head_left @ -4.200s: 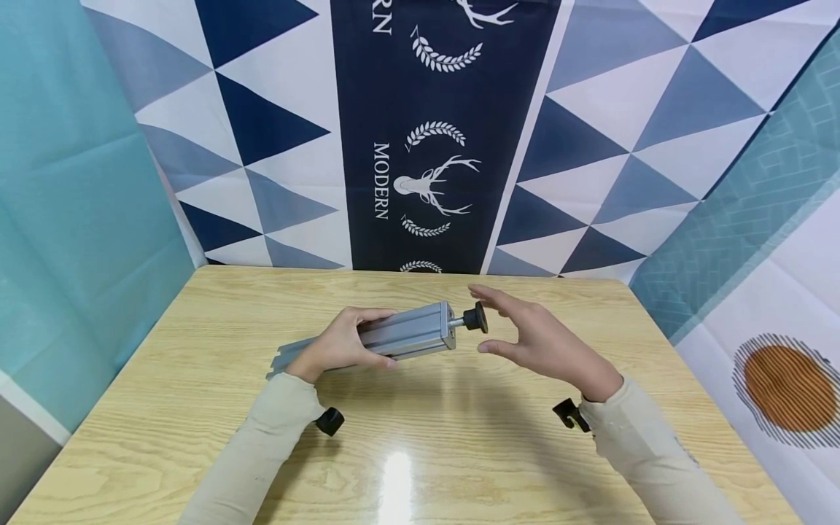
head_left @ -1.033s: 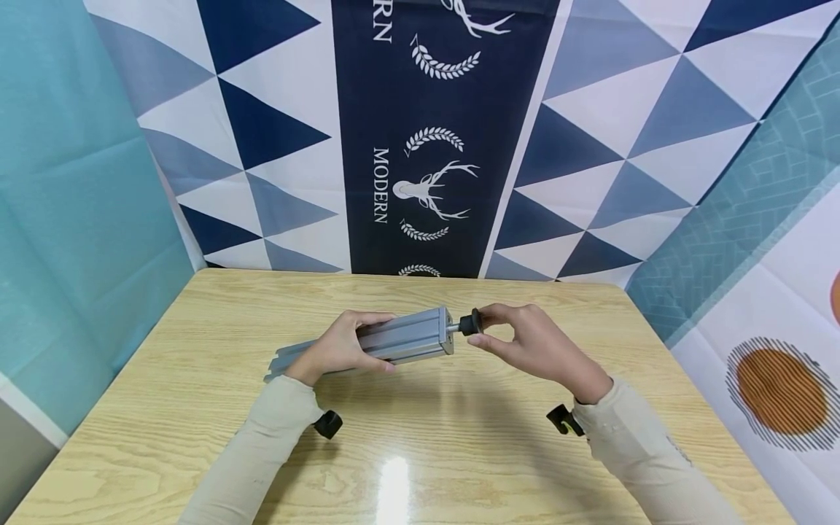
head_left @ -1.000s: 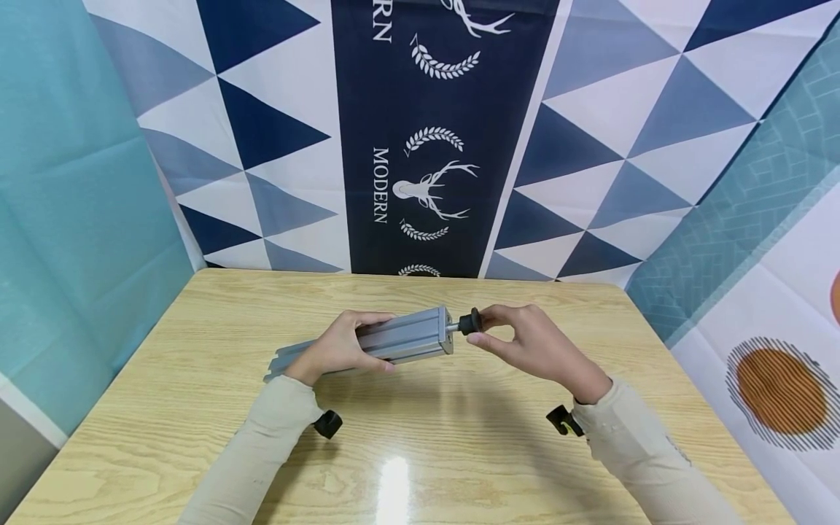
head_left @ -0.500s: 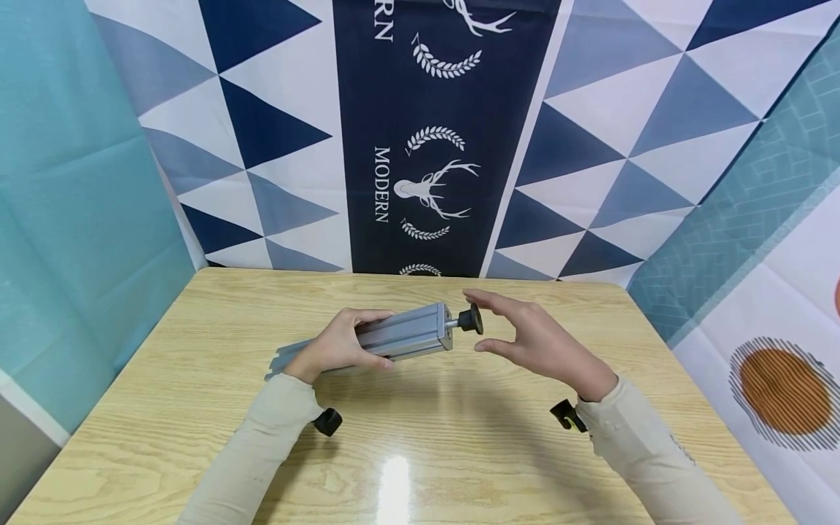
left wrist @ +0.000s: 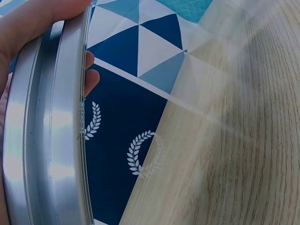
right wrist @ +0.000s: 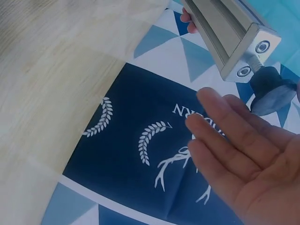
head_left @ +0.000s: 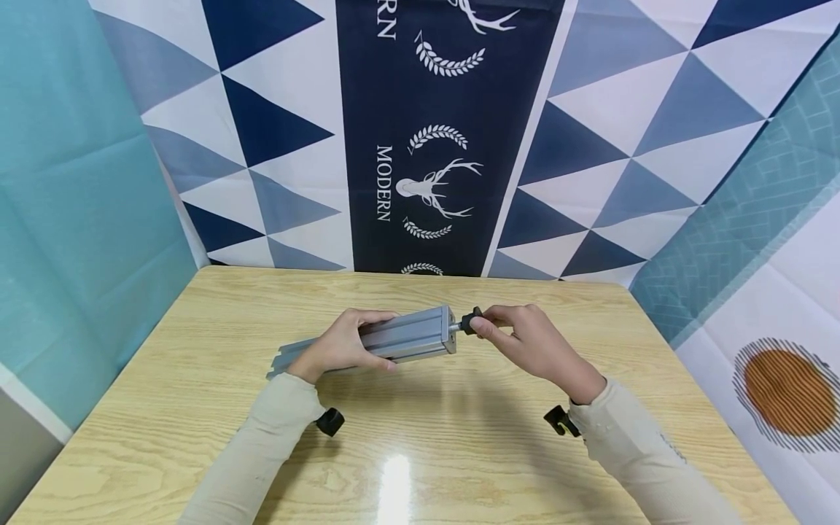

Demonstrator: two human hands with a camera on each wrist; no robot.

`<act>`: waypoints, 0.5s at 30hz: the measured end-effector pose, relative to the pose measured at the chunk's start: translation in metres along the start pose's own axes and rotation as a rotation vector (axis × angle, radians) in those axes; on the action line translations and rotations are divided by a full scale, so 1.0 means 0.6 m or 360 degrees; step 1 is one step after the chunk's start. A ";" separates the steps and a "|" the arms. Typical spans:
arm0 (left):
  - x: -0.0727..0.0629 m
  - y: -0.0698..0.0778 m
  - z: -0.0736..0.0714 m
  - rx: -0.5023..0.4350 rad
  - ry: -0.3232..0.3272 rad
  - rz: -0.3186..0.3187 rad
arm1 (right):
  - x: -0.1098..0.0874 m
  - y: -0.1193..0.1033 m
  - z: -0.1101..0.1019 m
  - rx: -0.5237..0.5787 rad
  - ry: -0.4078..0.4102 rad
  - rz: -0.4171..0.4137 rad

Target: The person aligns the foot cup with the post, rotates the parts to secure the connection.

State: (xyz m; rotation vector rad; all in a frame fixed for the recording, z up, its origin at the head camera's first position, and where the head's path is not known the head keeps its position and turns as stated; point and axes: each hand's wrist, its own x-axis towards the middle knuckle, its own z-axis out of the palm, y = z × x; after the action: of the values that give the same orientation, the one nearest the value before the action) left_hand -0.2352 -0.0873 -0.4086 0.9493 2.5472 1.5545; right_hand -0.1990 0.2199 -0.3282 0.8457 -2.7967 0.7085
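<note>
My left hand (head_left: 344, 341) grips a grey aluminium extrusion profile (head_left: 410, 334) around its middle, fingers over the far side and thumb along the near side. The profile is tilted, its right end raised above the table. In the left wrist view its long grooves (left wrist: 44, 117) show beside the fingers. From the right end plate (right wrist: 255, 54), which has two screw heads, a short threaded rod (right wrist: 255, 63) sticks out. It carries a black levelling foot (right wrist: 272, 91). My right hand (head_left: 528, 339) pinches this foot between thumb and index finger; its other fingers are extended in the right wrist view.
The wooden table (head_left: 420, 437) lies under both hands, with a bright light reflection near its front. Patterned cloth (head_left: 420, 146) hangs behind the back edge, a teal cloth (head_left: 79, 197) at the left. Black wrist-camera mounts (head_left: 329, 421) stick out below the sleeves.
My right hand pinched the levelling foot a second ago, opened away from it half a second ago, and now pinches it again. The left hand keeps its hold on the profile.
</note>
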 end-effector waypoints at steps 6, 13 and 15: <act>0.001 -0.001 0.000 -0.0021 0.0007 -0.0001 | -0.005 -0.001 -0.016 0.0028 -0.0100 -0.0060; 0.001 -0.003 -0.001 -0.0030 -0.0001 -0.0016 | -0.005 0.003 -0.021 0.0010 -0.0102 -0.0330; 0.001 -0.002 0.000 -0.0035 -0.0004 -0.0013 | -0.006 0.003 -0.021 -0.0001 -0.0095 -0.0338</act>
State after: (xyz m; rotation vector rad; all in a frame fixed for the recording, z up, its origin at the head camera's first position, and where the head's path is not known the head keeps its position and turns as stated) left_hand -0.2364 -0.0877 -0.4096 0.9367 2.5232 1.5748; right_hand -0.1973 0.2290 -0.3187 1.1600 -2.7017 0.6578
